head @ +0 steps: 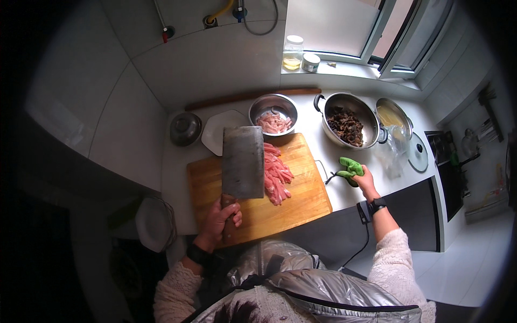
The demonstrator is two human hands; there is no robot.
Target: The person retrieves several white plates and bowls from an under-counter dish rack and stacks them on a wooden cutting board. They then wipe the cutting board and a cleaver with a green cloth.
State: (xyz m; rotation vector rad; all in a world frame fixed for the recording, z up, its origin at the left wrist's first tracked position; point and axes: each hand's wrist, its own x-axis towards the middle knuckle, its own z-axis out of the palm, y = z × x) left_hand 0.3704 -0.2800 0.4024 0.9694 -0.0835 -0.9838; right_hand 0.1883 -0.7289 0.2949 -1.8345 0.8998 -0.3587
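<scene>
My left hand (227,218) is closed round the wooden handle of a cleaver (243,163), its broad steel blade held upright over the wooden cutting board (301,202). Strips of raw meat (276,175) lie on the board, partly behind the blade. Over at the right, beyond the board's edge, my right hand (365,181) grips a green cloth (349,168) at the counter. Behind the board stands a steel bowl (273,99) with pieces of pale raw meat (274,122) in it.
A two-handled steel pot (370,129) holds dark food, perhaps soaked fungus. Right of it are another pan (394,117), a clear plastic bag (394,153) and a glass lid (420,152). A white plate (214,131) and an upturned metal bowl (185,129) stand at the back left. Jars (293,52) line the windowsill.
</scene>
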